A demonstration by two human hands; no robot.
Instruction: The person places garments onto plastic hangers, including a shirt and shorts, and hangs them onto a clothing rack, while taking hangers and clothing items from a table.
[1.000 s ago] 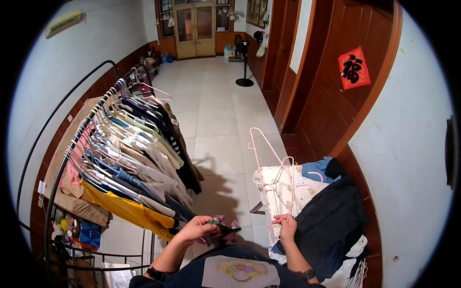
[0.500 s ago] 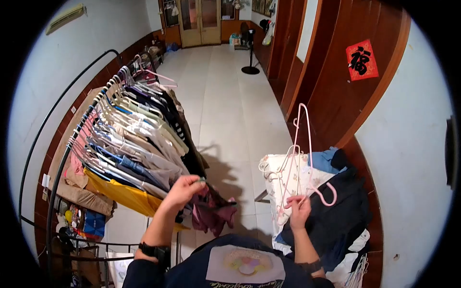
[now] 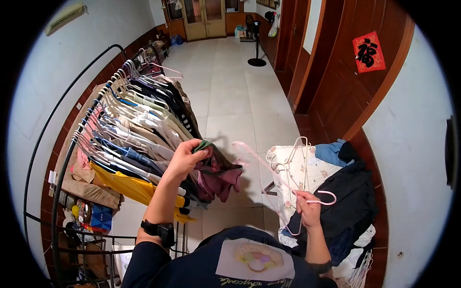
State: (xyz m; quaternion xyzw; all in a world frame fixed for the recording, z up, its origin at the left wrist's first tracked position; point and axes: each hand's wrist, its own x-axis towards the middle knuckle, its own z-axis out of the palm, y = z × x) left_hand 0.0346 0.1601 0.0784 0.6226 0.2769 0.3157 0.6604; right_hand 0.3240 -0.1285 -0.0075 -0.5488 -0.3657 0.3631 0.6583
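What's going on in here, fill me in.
A person's left hand holds up a maroon garment with green at its top, beside a row of hung clothes. The right hand grips a bare pink hanger. The garment is not on it. Dark clothes lie heaped on the right.

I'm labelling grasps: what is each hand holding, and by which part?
Left hand: a maroon garment, by its greenish upper edge. Right hand: a pink hanger, near the base of its hook.

Pale tiled floor (image 3: pixel 228 91); white walls (image 3: pixel 113 26), brown below; double doors (image 3: pixel 205 21) far end; brown door (image 3: pixel 336 93) right.
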